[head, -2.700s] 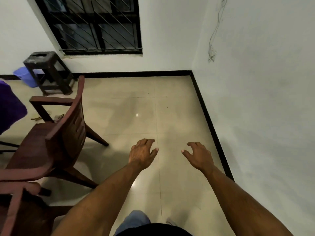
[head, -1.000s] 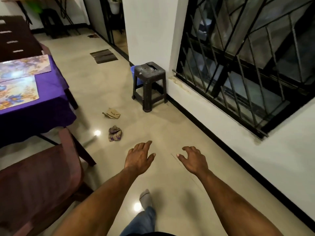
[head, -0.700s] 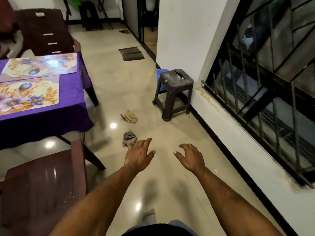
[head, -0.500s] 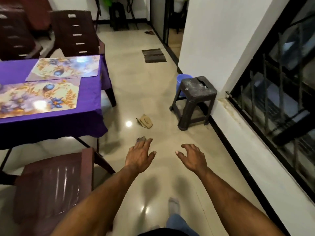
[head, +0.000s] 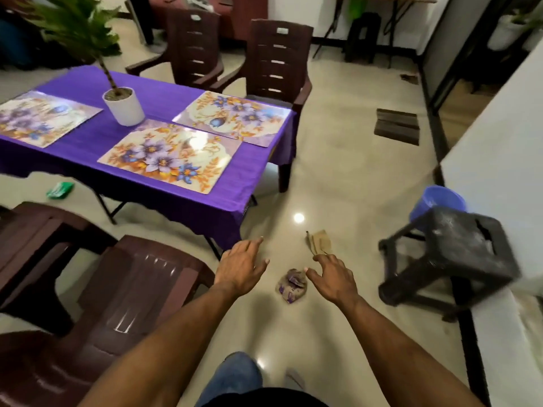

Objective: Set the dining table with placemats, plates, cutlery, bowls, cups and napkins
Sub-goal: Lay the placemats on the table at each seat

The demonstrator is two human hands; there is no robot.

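The dining table point(head: 164, 101) wears a purple cloth and lies up left of me. Three floral placemats lie on it: a near one point(head: 170, 155), a far right one point(head: 235, 117) and a left one point(head: 38, 117). A potted plant in a white pot point(head: 123, 105) stands between them. My left hand point(head: 241, 267) and my right hand point(head: 332, 277) hang empty over the floor, fingers spread and relaxed. No plates, cutlery, bowls, cups or napkins show.
Dark brown plastic chairs stand at the far side point(head: 279, 60) and close at my lower left point(head: 117, 286). A black stool point(head: 458, 254) and blue bucket point(head: 437, 201) sit right by the white wall. A crumpled wrapper point(head: 291, 284) and a brown paper scrap point(head: 318, 243) lie on the floor.
My view has swung left from the wall and barred window to the table, which now fills the upper left. Both hands stayed empty and held out in front.
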